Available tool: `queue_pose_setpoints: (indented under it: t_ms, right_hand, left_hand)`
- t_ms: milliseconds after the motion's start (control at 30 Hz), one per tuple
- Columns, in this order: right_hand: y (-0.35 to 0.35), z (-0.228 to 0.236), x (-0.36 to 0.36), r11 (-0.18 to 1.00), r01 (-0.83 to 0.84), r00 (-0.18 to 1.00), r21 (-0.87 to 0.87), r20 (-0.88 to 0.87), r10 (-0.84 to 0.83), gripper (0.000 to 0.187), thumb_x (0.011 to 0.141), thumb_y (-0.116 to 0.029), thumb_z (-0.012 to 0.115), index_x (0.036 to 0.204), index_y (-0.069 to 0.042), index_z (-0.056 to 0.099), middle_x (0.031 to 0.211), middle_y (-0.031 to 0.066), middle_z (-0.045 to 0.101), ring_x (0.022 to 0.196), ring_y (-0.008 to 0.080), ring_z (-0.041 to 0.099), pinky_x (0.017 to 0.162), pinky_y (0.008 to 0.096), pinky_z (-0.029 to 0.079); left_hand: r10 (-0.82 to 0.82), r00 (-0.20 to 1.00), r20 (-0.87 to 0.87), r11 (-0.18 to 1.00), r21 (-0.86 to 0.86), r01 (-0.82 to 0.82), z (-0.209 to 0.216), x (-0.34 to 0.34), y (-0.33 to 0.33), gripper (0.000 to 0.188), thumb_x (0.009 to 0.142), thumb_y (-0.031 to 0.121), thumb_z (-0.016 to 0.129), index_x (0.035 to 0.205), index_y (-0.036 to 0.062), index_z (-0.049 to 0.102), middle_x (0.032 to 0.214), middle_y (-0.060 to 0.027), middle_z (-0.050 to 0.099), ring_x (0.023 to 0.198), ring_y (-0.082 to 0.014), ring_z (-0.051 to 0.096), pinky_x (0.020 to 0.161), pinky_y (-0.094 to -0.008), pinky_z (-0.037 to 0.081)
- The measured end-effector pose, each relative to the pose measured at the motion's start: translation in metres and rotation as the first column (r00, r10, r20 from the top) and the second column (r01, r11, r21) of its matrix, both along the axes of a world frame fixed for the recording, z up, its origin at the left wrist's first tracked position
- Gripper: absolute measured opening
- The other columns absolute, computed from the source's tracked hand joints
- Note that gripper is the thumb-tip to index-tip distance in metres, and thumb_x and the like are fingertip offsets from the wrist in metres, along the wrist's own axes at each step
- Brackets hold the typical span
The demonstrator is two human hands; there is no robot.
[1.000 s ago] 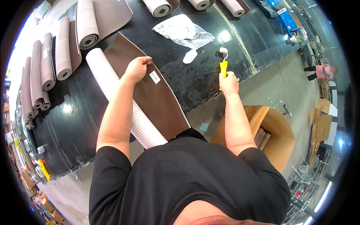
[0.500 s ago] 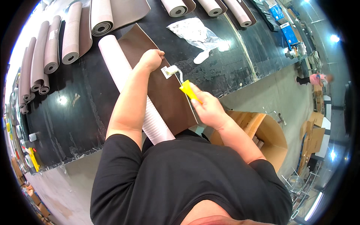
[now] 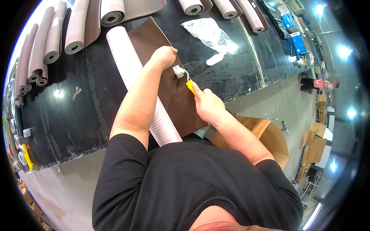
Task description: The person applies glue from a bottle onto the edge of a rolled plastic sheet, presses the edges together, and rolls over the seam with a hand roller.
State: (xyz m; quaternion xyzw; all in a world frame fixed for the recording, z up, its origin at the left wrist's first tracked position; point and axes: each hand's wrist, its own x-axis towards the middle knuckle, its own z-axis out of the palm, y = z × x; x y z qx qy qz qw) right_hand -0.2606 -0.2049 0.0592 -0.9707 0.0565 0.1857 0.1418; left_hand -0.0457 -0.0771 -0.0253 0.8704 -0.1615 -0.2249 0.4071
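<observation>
A partly unrolled mat lies on the dark table, its brown sheet point(image 3: 179, 96) flat and its pale ribbed roll point(image 3: 125, 57) to the left. My left hand point(image 3: 165, 57) is closed at the sheet's right edge; what its fingers pinch, if anything, is hidden. In my right hand point(image 3: 210, 106) I grip the yellow handle of a small hand roller point(image 3: 190, 85). The roller's white head rests on the sheet near that edge, just below my left hand, over a small white patch that it partly covers.
Several rolled mats point(image 3: 77, 29) line the table's far side. A clear plastic bag point(image 3: 206, 32) with white contents lies right of the sheet. An open cardboard box point(image 3: 269, 136) stands beside the table's near right edge. Blue boxes point(image 3: 298, 41) sit far right; a person point(image 3: 318, 84) is beyond.
The roller and my right hand have shifted slightly up and inward over the white patch. My left hand stays closed at the sheet's edge. The whole view has shifted a little.
</observation>
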Motion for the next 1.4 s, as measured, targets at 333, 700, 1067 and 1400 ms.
queue_pose_setpoints:
  t_ms: [333,700,1067,1400]
  right_hand:
    - [0.007,0.0,0.023,0.989,-0.034,0.985,-0.144,-0.173,0.009,0.052,0.097,-0.018,0.039,0.149,-0.013,0.036,0.102,0.0217,0.059,0.091,0.0366,0.063,0.08,0.0459,0.052]
    - [0.007,-0.006,0.026,0.993,-0.019,0.998,-0.12,-0.059,0.012,0.048,0.1,-0.023,0.04,0.147,-0.013,0.04,0.096,0.0203,0.061,0.085,0.0368,0.064,0.078,0.0463,0.052]
    - [0.011,-0.008,0.038,0.998,0.017,0.99,-0.067,-0.139,-0.026,0.052,0.098,-0.02,0.037,0.149,-0.013,0.035,0.109,0.0224,0.06,0.102,0.0364,0.062,0.088,0.044,0.05]
    - [0.004,-0.015,0.011,1.0,0.008,0.998,0.03,0.06,-0.01,0.049,0.098,-0.024,0.044,0.146,-0.013,0.04,0.096,0.0213,0.061,0.084,0.0377,0.062,0.078,0.0468,0.05]
  left_hand:
    - [-0.058,0.998,0.005,0.993,0.106,0.057,0.014,-0.003,-0.003,0.04,0.09,0.003,0.047,0.125,0.0076,0.065,0.119,-0.0092,0.069,0.106,-0.0216,0.066,0.085,-0.0321,0.052]
    - [0.02,0.999,-0.046,0.999,0.039,-0.018,0.013,-0.007,-0.003,0.04,0.089,0.001,0.046,0.124,0.0038,0.065,0.118,-0.0114,0.069,0.111,-0.0225,0.064,0.097,-0.0311,0.047]
    - [0.022,1.0,0.001,0.999,0.027,-0.022,-0.006,-0.002,-0.003,0.036,0.09,0.005,0.05,0.121,0.0075,0.068,0.116,-0.0129,0.069,0.109,-0.0239,0.065,0.096,-0.0321,0.048]
    - [0.073,0.995,-0.074,0.995,-0.056,-0.077,-0.005,0.004,-0.001,0.031,0.091,0.008,0.053,0.117,0.0078,0.07,0.113,-0.0111,0.07,0.105,-0.0229,0.065,0.094,-0.0318,0.048]
